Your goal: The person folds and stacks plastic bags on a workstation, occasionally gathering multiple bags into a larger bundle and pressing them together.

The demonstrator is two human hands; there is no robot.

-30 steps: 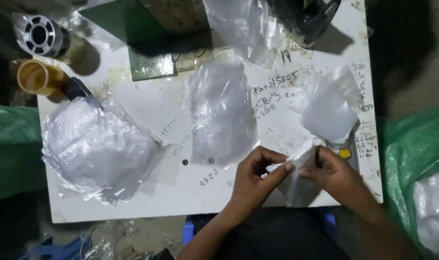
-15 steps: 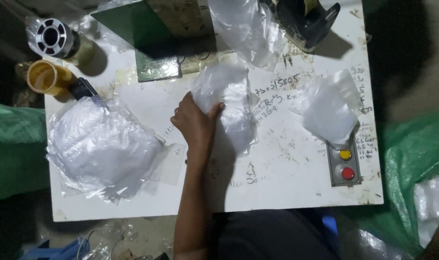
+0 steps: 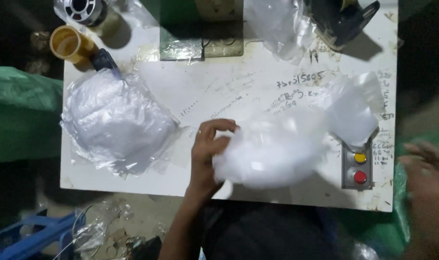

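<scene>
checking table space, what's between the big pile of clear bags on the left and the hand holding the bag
In the head view, only bare white tabletop lies between the bag pile and the left hand gripping the blurred clear bag.

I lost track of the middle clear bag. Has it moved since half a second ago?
Yes. The clear bag, held by the left hand, has slid toward the table's near edge and toward the button box.

My left hand grips, my right hand hangs loose at the edge.

My left hand sits just below centre, forearm running down toward six o'clock, fingers curled toward three o'clock and pinched closed on the clear plastic bag. My right hand is blurred at four o'clock, fingers spread toward nine o'clock, holding nothing.
</scene>
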